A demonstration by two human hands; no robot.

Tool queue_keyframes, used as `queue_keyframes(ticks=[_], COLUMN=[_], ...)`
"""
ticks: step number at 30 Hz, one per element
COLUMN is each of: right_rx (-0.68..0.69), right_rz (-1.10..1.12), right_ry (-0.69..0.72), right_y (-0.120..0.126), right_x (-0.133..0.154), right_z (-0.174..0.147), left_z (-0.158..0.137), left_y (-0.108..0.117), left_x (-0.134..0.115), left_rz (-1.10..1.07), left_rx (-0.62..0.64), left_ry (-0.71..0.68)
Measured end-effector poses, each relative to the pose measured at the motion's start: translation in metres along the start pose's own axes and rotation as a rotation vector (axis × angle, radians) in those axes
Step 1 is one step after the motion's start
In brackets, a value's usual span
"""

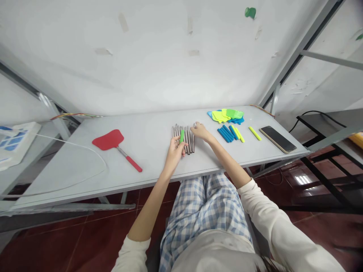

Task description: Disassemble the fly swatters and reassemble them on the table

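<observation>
My left hand (176, 149) is closed around a short green handle sleeve (182, 136), held upright over a row of metal telescopic rods (188, 141). The rods lie side by side on the grey table, partly hidden by that hand. At the row's right end, my right hand (200, 130) pinches the upper end of the outermost metal rod (193, 143). Its fingertips partly cover that end. To the left lies a red fly swatter (109, 140) with a metal shaft and red handle.
Blue handle sleeves (225, 134) and yellow handle sleeves (239, 135) lie to the right, with one yellow sleeve (255, 133) apart. Behind them is a pile of yellow, green and blue swatter heads (224, 115). A phone (278, 139) rests near the right edge. A white cable (85, 145) loops at left.
</observation>
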State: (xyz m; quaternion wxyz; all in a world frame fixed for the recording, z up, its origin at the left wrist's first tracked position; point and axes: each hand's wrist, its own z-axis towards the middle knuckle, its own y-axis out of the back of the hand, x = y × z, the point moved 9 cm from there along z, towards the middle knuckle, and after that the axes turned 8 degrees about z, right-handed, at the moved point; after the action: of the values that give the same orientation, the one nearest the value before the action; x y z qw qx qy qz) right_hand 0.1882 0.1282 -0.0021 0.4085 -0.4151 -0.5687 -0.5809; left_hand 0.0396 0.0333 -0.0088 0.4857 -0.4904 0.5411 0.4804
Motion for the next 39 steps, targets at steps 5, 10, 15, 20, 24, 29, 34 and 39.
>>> queue_keyframes(ticks=[5,10,15,20,24,29,34,39], right_rx=[0.015,-0.125,-0.349,-0.554,-0.590,-0.583,-0.588,-0.640], right_rz=[0.282,0.557,0.566,0.276,-0.042,-0.341,-0.490,-0.443], right_ry=[0.154,0.155,0.101,0.094,0.134,0.036,0.067,0.209], right_y=[-0.005,0.026,0.096,0.170,0.207,0.220,0.212,0.215], right_x=[0.021,0.003,-0.031,-0.061,-0.071,-0.078,-0.074,-0.071], right_z=[-0.059,-0.108,-0.123,-0.123,-0.110,-0.088,-0.086,-0.117], left_z=[0.004,-0.013,-0.017,0.008,0.023,0.024,0.012,-0.007], left_y=[-0.026,-0.068,-0.069,-0.064,-0.066,-0.063,-0.057,0.034], left_x=[-0.013,-0.024,-0.029,-0.014,-0.002,-0.005,-0.010,-0.030], left_rz=[0.215,0.363,0.767,1.186,1.343,1.423,1.346,1.231], left_rx=[-0.012,0.279,0.381,0.377,0.412,0.273,0.225,-0.214], left_ry=[-0.186,-0.313,-0.484,-0.554,-0.507,-0.471,-0.476,-0.411])
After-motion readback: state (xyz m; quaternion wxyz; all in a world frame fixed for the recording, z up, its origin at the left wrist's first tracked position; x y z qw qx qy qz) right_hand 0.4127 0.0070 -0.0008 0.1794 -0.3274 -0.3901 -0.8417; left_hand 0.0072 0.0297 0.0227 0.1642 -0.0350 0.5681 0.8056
